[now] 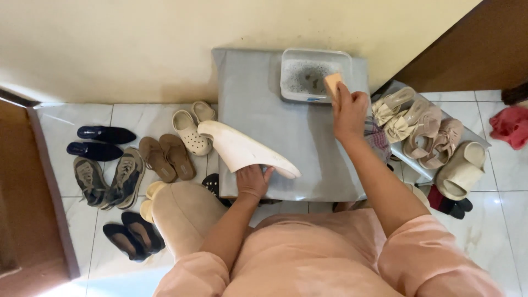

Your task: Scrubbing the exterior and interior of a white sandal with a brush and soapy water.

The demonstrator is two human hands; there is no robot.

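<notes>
My left hand (253, 180) grips a white shoe (242, 148) from below, holding it sole-side up over the near left part of a grey covered table (258, 99). My right hand (349, 110) holds a small tan sponge (333, 83) at the near right rim of a clear plastic tub (313, 74) with soapy water, which stands at the far edge of the table.
Several shoes lie on the white tiled floor at left: dark flats (104, 135), grey sneakers (110, 179), brown sandals (165, 157), cream clogs (190, 129). Beige sandals (423, 129) and a slide (462, 168) rest on a rack at right. A red cloth (509, 126) lies far right.
</notes>
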